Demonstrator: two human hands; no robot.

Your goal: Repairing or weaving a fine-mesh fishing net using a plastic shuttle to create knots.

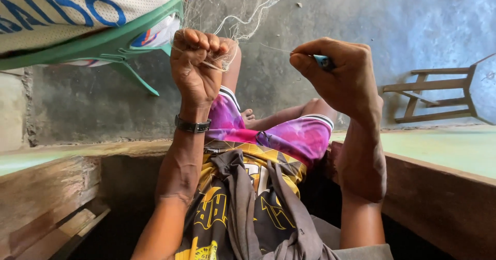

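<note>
Head cam looking down at both hands, raised up in front w/ a fine translucent fishing net (232,6) hanging from above. Left hand (195,66) is clenching into a fist, bunching net strands between fingers & thumb; a dark wristband (192,125) is sitting on that wrist. Right hand (343,76) is pinching a small blue netting needle (324,61), only its tip showing past the fingers, w/ a thin line (274,48) running taut from it across to the net at the left fist. Hands are near each other but apart. Below them, the person is wearing pink-purple shorts (294,136) & a black-yellow shirt (227,208), a grey cloth (248,198) draping over the chest. Green plastic chair (119,43) top left, someone in a white mesh jersey (77,6) sitting on it. Wooden stool (434,92) standing far right on concrete floor (320,12).
</note>
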